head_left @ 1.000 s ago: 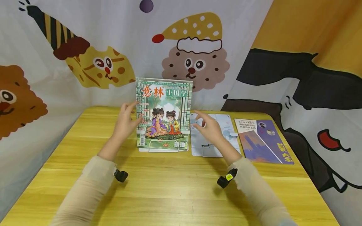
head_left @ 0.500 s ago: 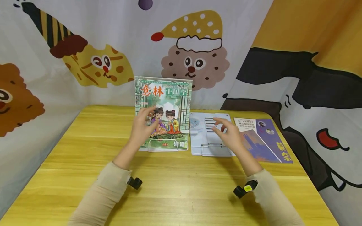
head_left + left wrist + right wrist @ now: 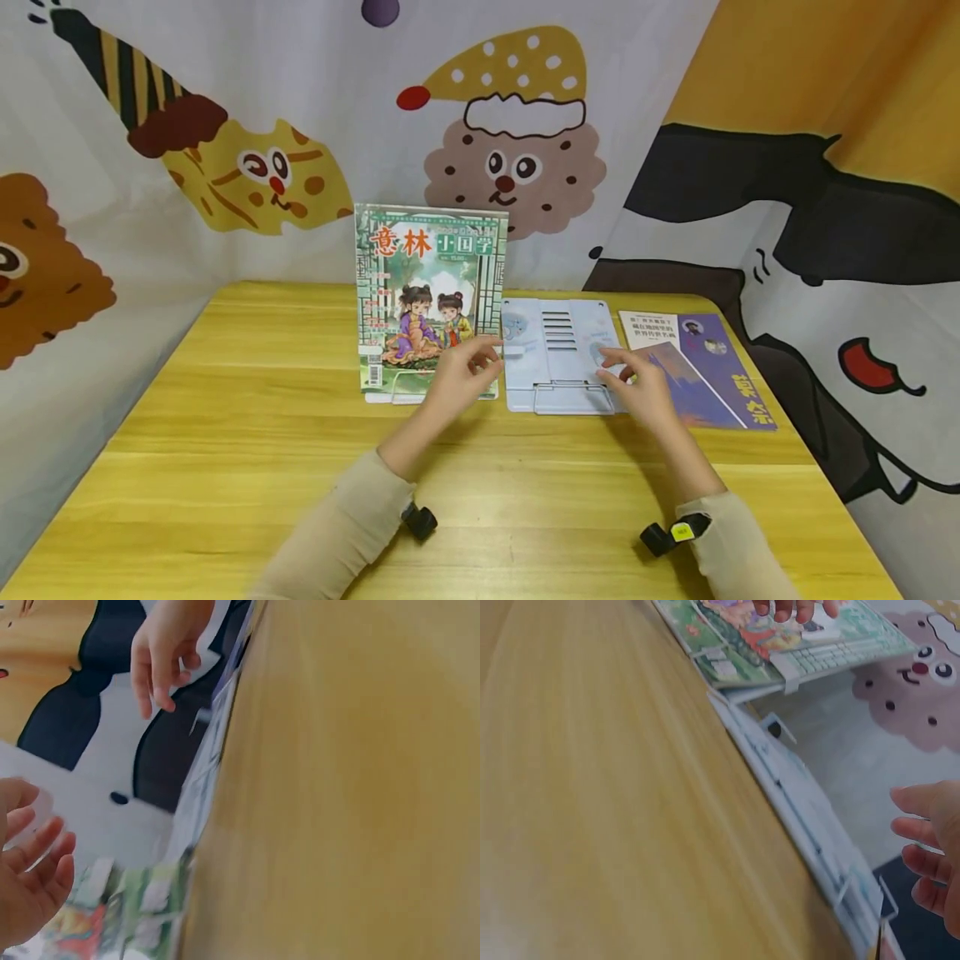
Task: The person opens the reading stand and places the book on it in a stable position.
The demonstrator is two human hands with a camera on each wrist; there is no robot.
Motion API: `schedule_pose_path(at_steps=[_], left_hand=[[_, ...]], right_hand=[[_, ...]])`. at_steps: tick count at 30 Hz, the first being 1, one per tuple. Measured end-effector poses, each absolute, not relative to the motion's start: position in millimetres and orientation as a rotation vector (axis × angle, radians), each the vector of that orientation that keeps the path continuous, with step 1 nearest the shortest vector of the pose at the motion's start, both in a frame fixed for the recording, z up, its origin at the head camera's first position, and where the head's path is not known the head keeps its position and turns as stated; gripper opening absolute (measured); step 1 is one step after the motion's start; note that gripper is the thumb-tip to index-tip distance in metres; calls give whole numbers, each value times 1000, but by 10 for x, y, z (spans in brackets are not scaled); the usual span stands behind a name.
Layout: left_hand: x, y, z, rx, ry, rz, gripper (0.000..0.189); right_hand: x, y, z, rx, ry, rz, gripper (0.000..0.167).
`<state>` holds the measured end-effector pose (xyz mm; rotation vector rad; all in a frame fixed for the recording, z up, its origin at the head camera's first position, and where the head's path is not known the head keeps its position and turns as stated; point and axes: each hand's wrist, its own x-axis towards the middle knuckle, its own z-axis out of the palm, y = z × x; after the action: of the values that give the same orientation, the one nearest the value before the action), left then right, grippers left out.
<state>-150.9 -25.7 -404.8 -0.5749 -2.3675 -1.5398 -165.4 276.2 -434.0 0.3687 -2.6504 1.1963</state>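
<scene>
A green illustrated magazine [image 3: 431, 275] stands propped upright on a stand with a wire holder at its foot. Beside it, a light-blue book stand [image 3: 558, 362] lies low on the table, with slots down its middle and a wire holder at its front edge. My left hand [image 3: 463, 375] hovers in front of the magazine's lower right, fingers loosely bent and holding nothing. Over the right edge of the book stand is my right hand [image 3: 641, 390], also without anything in it. In the right wrist view its fingers [image 3: 922, 859] are apart and relaxed.
To the right of the book stand lies a purple and white book [image 3: 712, 367]. A patterned curtain [image 3: 300, 75] hangs behind the wooden table [image 3: 495, 500].
Moving right and nearer, my left hand has crossed from the magazine's left side to its lower right. My right hand has gone from the stand's left part to its right edge.
</scene>
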Motion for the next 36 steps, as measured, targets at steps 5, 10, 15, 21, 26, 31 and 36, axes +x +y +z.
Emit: schedule_pose_path(at_steps=[5, 10, 15, 21, 26, 31, 36], left_hand=[[-1496, -34, -4214, -589, -2450, -1584, 27], [-1477, 105, -4346, -551, -2633, -1572, 28], [-1452, 187, -4448, -519, -2720, -1602, 29], [-1425, 245, -4527, -444, -2699, -1539, 28], [-1411, 333, -4555, -433, -2780, -1286, 27], [-1417, 418, -4552, -371, -2792, -1162, 23], [-1425, 461, -4553, -362, -2797, -1165, 17]], right_hand=[[-1584, 2912, -4472, 320, -2700, 1234, 33], [-1534, 2985, -4578, 361, -2755, 1301, 33], [-1511, 2980, -4650, 441, -2769, 1319, 34], [-1522, 2914, -4704, 455, -2773, 1289, 33], [-1514, 2914, -4735, 421, -2778, 1271, 32], [-1507, 2931, -4742, 416, -2772, 1291, 33], [-1500, 2942, -4738, 408, -2781, 1337, 36]])
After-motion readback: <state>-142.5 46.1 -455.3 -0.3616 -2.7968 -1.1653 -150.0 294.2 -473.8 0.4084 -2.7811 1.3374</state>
